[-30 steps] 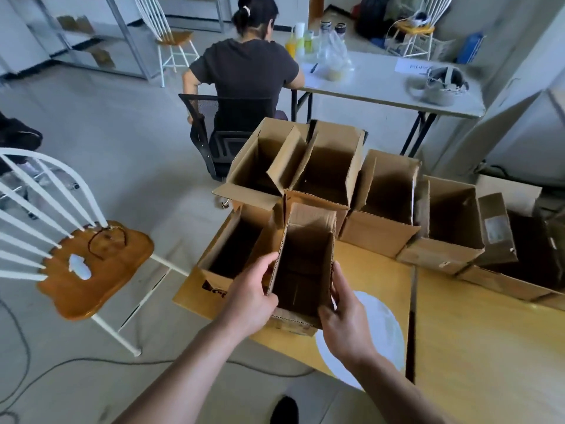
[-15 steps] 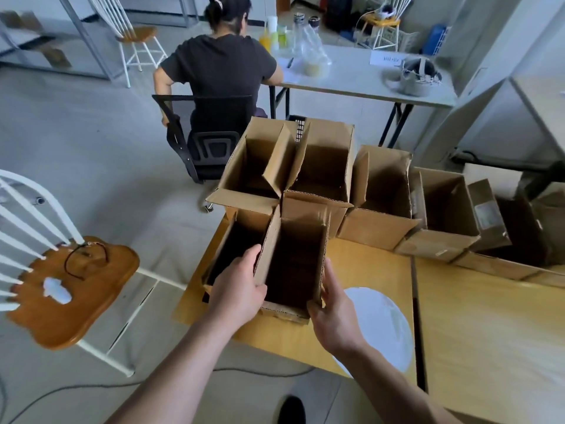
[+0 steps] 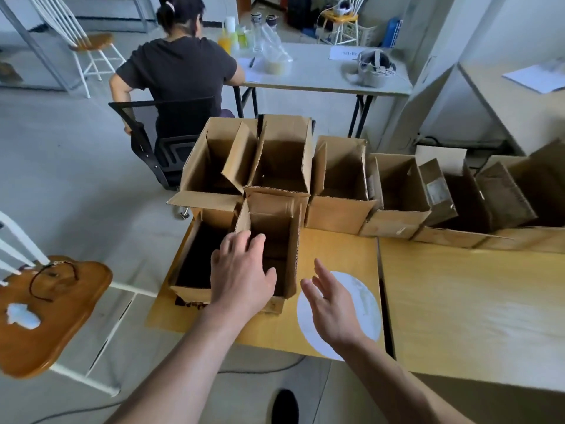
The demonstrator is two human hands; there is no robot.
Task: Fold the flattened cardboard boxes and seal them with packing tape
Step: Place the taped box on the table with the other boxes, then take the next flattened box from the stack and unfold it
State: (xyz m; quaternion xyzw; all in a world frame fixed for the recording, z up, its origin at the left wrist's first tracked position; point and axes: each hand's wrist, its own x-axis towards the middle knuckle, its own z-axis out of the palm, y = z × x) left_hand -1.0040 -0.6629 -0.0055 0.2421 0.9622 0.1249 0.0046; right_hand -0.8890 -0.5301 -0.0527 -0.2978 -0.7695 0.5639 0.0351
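— Now, the hands first: what do they hold?

— Nothing. The left hand point(image 3: 241, 273) hangs over the near box point(image 3: 275, 206), fingers loosely spread above its left wall. I cannot tell whether they touch the cardboard. The right hand point(image 3: 331, 307) is flat and open, fingers straight. It is just beside the box's right wall but apart from it, above a white round patch point(image 3: 363, 301) on the counter point(image 3: 458, 301).

— And the box itself?

— Upright at the counter's near left corner, top flaps raised, mouth open. It stands close against a neighbour box point(image 3: 191, 293) on its left and backs onto a row of open boxes point(image 3: 336, 211) along the far edge.

— Why so placed?

— In my judgement, it is parked in rank with the other formed boxes so that the bare counter to the right is free for work. Open hands at its sides suit a box set down, not one being carried.

— Sealing?

— The top is not closed. The bottom seam is hidden, so I cannot confirm tape there. No tape roll can be made out in this view. I would record the box as formed and the sealing as unverified.
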